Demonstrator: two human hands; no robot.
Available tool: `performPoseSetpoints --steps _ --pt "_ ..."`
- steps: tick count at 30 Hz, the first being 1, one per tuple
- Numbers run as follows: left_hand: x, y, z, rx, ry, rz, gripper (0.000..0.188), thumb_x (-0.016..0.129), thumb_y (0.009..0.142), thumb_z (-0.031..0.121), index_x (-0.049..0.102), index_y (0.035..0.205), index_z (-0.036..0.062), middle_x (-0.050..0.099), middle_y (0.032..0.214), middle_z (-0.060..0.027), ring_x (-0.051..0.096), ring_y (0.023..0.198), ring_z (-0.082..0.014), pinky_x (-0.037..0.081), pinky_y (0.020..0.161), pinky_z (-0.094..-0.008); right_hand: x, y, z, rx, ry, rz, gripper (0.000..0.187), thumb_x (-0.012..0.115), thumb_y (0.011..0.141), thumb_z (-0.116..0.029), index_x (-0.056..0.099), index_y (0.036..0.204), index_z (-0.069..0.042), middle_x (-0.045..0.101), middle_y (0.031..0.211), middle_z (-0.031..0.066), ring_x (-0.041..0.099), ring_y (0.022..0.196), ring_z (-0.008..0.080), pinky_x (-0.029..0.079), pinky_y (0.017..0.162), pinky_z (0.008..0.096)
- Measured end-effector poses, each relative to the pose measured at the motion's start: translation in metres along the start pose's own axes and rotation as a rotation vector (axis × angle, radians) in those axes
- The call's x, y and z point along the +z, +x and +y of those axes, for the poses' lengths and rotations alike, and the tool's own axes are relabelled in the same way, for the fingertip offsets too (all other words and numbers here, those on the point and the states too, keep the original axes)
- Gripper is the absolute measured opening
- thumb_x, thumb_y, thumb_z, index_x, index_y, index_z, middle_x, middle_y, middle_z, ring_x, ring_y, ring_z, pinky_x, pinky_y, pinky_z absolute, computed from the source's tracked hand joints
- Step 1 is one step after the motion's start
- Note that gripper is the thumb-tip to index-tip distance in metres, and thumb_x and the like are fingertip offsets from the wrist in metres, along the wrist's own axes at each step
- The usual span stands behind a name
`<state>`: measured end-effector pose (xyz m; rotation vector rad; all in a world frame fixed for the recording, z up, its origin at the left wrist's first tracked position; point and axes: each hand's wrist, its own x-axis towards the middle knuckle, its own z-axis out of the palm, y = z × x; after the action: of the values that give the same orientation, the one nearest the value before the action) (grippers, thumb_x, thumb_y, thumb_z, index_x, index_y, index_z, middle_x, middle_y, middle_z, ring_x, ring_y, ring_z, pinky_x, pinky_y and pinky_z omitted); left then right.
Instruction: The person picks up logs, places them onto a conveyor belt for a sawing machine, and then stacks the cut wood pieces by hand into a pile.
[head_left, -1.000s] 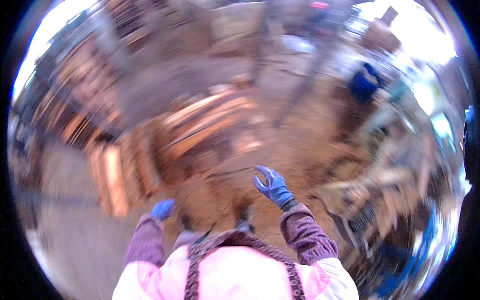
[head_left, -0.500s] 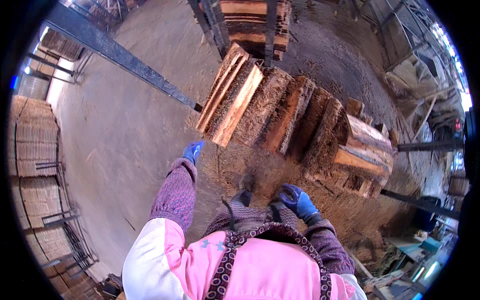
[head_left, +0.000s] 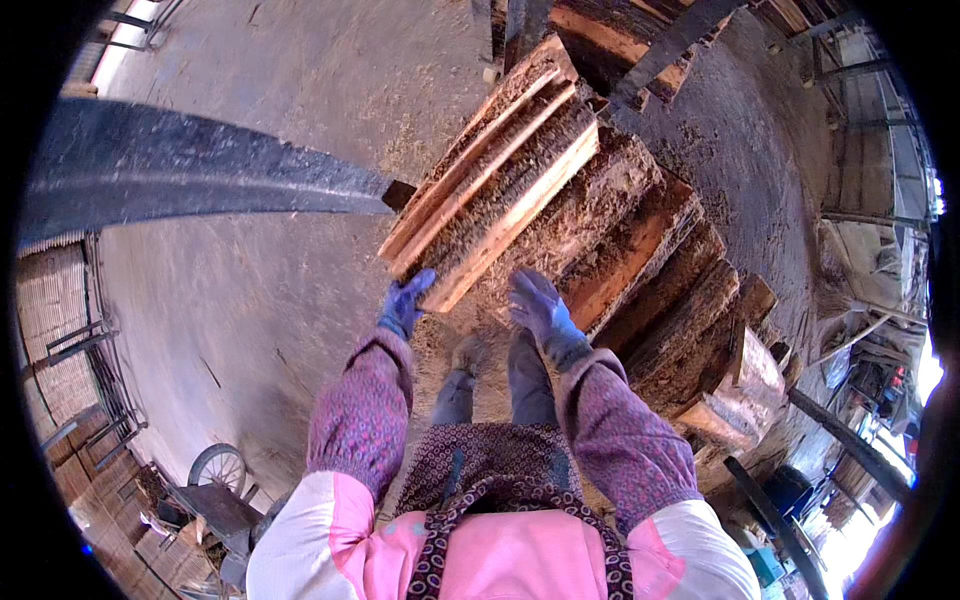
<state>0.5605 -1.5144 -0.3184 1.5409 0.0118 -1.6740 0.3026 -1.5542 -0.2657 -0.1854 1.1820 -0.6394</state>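
Observation:
My left hand [head_left: 403, 306], in a blue glove, is at the near end of a bark-edged wood slab [head_left: 515, 215] with a pale sawn edge. Its thumb and fingers stand apart there; whether they press on the wood is hard to see. To the right, my gloved right hand [head_left: 541, 303] is open, fingers stretched forward beside a rough bark-covered slab [head_left: 590, 215]. Another slab [head_left: 660, 245], with an orange-brown cut face, lies past that hand. Thinner boards [head_left: 480, 165] lie along the pile's left side.
A dark metal beam [head_left: 220, 170] reaches in from the left to the pile. More timber [head_left: 600, 35] sits beyond, behind a dark post [head_left: 680, 45]. Split wood [head_left: 745, 385] forms the pile's right end. A wheeled cart [head_left: 218, 490] stands at lower left, near stacked boards [head_left: 60, 340].
Both hands have moved forward to the pile, the left to a slab's near end, the right up and leftward from beside my leg. The view has turned and come closer to the wood.

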Motion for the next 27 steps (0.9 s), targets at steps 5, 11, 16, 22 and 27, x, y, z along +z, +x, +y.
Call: performPoseSetpoints --steps 5,11,16,22,27 --pt "0.022 -0.071 -0.046 0.788 0.936 -0.006 0.079 0.079 0.069 0.028 0.040 0.131 -0.0014 0.044 0.133 -0.0180 0.044 0.122 -0.0285 0.034 0.103 -0.0384 0.038 0.030 -0.027 -0.098 0.030 0.167 0.066 0.067 0.083 -0.028 0.034 0.133 0.000 0.051 0.126 0.0110 0.047 0.114 0.0180 0.038 0.095 0.0329" --pt "0.054 0.005 0.040 0.068 0.843 -0.244 0.085 0.075 0.068 0.047 0.041 0.130 -0.0008 0.047 0.130 -0.0206 0.045 0.121 -0.0293 0.035 0.103 -0.0389 -0.031 0.112 0.036 -0.044 0.442 0.146 0.074 0.066 0.084 -0.024 0.024 0.139 0.002 0.051 0.126 0.0122 0.048 0.114 0.0182 0.034 0.101 0.0325" --pt "0.100 0.077 0.010 0.522 1.116 -0.298 0.091 0.067 0.069 0.059 0.037 0.134 0.0008 0.048 0.128 -0.0206 0.045 0.121 -0.0323 0.036 0.101 -0.0370 0.004 0.072 -0.022 -0.084 -0.002 0.195 0.055 0.064 0.086 -0.021 0.040 0.128 0.005 0.055 0.120 0.0103 0.052 0.112 0.0196 0.035 0.102 0.0305" --pt "0.149 0.061 0.044 0.177 1.310 -0.393 0.105 0.059 0.068 0.069 0.024 0.141 0.0017 0.039 0.135 -0.0260 0.038 0.126 -0.0359 0.035 0.102 -0.0398 -0.023 0.089 0.013 -0.393 -0.055 -0.081 0.059 0.036 0.094 -0.047 0.047 0.128 0.001 0.049 0.130 0.0140 0.045 0.123 0.0211 0.022 0.110 0.0384" --pt "0.207 0.002 0.054 0.233 1.622 -0.395 0.116 0.055 0.067 0.075 0.017 0.140 -0.0067 0.023 0.142 -0.0290 0.033 0.129 -0.0387 0.029 0.106 -0.0373 -0.074 0.056 -0.016 -0.236 0.175 -0.114 0.073 0.051 0.082 -0.061 0.051 0.126 -0.003 0.053 0.124 0.0095 0.050 0.112 0.0249 0.036 0.099 0.0378"
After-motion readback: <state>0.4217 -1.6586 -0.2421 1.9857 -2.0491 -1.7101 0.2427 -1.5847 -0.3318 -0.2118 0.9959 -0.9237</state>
